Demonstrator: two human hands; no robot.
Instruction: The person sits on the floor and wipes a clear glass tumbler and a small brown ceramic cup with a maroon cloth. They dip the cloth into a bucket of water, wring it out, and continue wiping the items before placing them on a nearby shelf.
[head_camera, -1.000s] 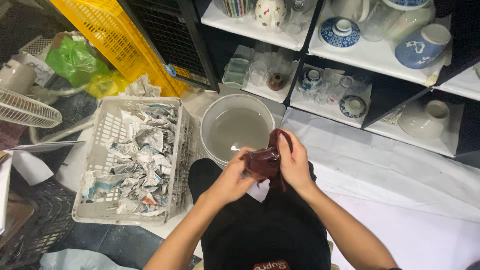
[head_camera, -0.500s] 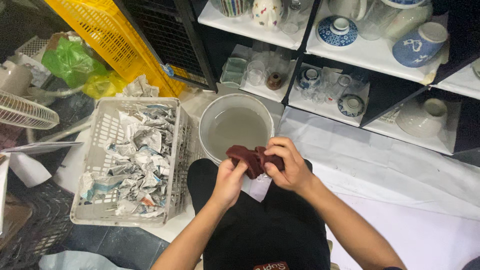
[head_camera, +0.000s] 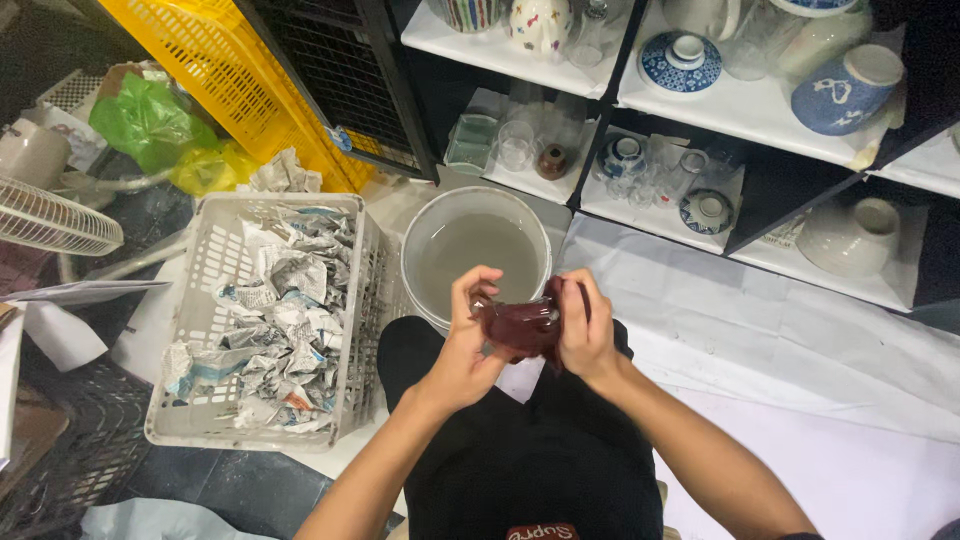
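Both hands hold a dark red cloth (head_camera: 522, 325) over the lap, at the near rim of a white bucket (head_camera: 420, 235) of cloudy water. Left hand (head_camera: 468, 345): fingers curled, thumb and fingertips pinching the cloth's left end. Right hand (head_camera: 585, 330): closed around the cloth's right end, fingers wrapped over it. Cloth bunched between them, shiny, possibly wet. Left of the bucket, touching it: grey basket (head_camera: 195, 300) holding crumpled newspaper (head_camera: 285, 320). Beyond the bucket: shelves (head_camera: 720, 105) with bowls and glasses.
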